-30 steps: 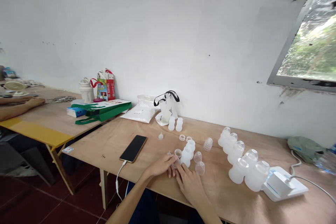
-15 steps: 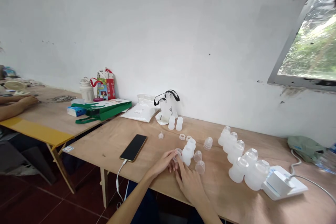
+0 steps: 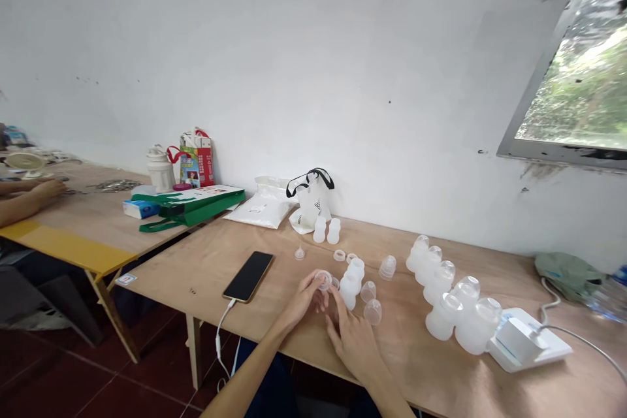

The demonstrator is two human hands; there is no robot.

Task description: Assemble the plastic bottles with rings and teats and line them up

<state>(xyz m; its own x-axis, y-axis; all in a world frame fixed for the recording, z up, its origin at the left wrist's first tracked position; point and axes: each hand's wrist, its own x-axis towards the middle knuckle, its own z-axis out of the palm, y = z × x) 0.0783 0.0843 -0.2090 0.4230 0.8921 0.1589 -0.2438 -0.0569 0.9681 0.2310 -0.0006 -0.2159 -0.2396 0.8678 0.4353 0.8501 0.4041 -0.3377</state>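
My left hand [image 3: 304,300] pinches a small clear round bottle piece [image 3: 323,279] between thumb and fingers; whether it is a ring or a teat I cannot tell. My right hand [image 3: 353,333] lies palm down close by, fingers stretched out. Its index fingertip is near a second clear ring-like piece [image 3: 336,283] on the table. Just beyond stand several white baby bottles [image 3: 349,287] without caps. Two clear dome caps [image 3: 373,312] rest to the right of them. Farther back are a clear teat [image 3: 300,253] and two loose rings [image 3: 339,255].
Capped bottles [image 3: 443,317] stand in a row at right, beside a white charger [image 3: 524,341] with a cable. A phone [image 3: 249,276] lies at left. Stacked caps [image 3: 387,268], two bottles [image 3: 334,231] and a white bag [image 3: 313,202] are farther back. Another person's hand [image 3: 49,189] is far left.
My left hand has drawn slightly left and up with the clear round piece, apart from the ring-like piece near my right index finger. My right hand has barely moved.
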